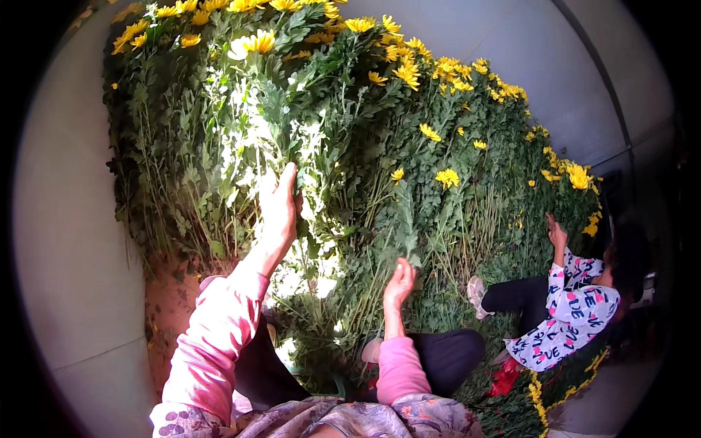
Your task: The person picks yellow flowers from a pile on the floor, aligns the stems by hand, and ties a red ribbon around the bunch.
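Cut yellow chrysanthemums lie in a broad, leafy pile (378, 137) before me, most blooms along the far edge. My left hand (282, 205), in bright sunlight, is closed around leafy chrysanthemum stems (276, 117) that point away from me, with yellow blooms (254, 45) near their top end. To the right and nearer to me, my right hand (401, 279) pinches the lower end of a single chrysanthemum stem (406, 224); a yellow bloom (398, 174) lies at its far end. Part of each hand's grip is hidden by the leaves and fingers.
A co-worker (575, 312) in a printed white top sits at the right, one hand (557, 235) at the pile's edge. Reddish ground sheeting (170, 306) shows at lower left. Pale floor (82, 219) borders the pile. A red item (503, 379) and rows of yellow blooms (536, 397) lie at lower right.
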Demonstrator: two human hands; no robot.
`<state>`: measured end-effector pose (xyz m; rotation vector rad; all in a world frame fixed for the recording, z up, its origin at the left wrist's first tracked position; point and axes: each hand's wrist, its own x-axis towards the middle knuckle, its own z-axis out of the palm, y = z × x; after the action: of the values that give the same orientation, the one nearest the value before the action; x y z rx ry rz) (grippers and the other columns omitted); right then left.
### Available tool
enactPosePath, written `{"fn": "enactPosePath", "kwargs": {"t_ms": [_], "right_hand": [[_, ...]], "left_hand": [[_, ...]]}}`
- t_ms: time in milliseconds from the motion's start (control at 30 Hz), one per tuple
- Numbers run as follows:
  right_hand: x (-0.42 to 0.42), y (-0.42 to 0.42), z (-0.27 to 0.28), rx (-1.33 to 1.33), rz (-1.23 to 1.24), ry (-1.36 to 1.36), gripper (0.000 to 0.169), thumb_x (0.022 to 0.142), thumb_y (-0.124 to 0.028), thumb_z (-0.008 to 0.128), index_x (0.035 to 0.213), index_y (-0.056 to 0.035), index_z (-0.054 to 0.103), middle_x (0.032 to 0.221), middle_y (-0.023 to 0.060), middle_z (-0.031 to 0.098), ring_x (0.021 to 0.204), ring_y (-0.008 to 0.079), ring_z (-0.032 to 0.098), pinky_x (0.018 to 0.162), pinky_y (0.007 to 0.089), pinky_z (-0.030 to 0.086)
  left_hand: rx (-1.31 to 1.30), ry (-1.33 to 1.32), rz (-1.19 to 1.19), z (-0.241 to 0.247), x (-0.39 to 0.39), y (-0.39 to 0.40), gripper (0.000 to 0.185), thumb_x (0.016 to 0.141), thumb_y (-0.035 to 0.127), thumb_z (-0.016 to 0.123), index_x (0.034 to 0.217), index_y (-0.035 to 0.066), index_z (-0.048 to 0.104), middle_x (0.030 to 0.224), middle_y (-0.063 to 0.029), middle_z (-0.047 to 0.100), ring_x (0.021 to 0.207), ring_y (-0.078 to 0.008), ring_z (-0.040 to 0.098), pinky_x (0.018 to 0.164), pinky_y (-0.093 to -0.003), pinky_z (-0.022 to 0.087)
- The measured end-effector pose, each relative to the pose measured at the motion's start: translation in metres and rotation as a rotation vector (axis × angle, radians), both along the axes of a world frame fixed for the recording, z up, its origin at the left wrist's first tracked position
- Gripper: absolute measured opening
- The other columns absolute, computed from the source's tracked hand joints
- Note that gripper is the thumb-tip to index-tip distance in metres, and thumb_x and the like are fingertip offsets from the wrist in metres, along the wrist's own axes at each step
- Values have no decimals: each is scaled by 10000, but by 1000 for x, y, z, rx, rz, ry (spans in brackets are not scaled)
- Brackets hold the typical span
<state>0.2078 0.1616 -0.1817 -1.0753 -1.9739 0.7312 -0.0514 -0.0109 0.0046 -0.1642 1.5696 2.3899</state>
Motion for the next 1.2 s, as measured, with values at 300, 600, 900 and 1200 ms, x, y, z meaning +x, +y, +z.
{"fn": "enactPosePath", "kwargs": {"t_ms": [300,600,900,1200], "right_hand": [[-94,12,39,28,103,-698,437,820,-274,693,1176,-46,581,1488,181,207,1360,375,207,1087,545,214],[-266,-35,94,-529,278,283,287,946,-289,523,875,-22,599,727,36,532,655,160,420,630,329,374],[-77,-60,72,-705,182,419,311,949,-329,547,952,-37,653,748,-17,572,662,77,498,601,243,414],[-30,-102,105,-686,214,218,261,957,-240,520,1104,-37,591,877,29,631,737,94,563,702,237,450]], "left_hand": [[72,-124,-79,9,8,-8,296,828,231,697,721,143,435,517,57,380,375,-58,307,367,-240,243],[97,-128,-95,16,-6,-16,203,851,228,661,840,102,503,571,48,386,377,-66,322,364,-237,267],[109,-90,-463,10,6,-2,296,922,328,570,960,37,609,848,-84,687,517,-122,580,406,-221,410],[91,-19,-853,32,53,16,363,872,297,657,1095,14,613,946,-59,680,698,-105,636,557,-224,501]]}}
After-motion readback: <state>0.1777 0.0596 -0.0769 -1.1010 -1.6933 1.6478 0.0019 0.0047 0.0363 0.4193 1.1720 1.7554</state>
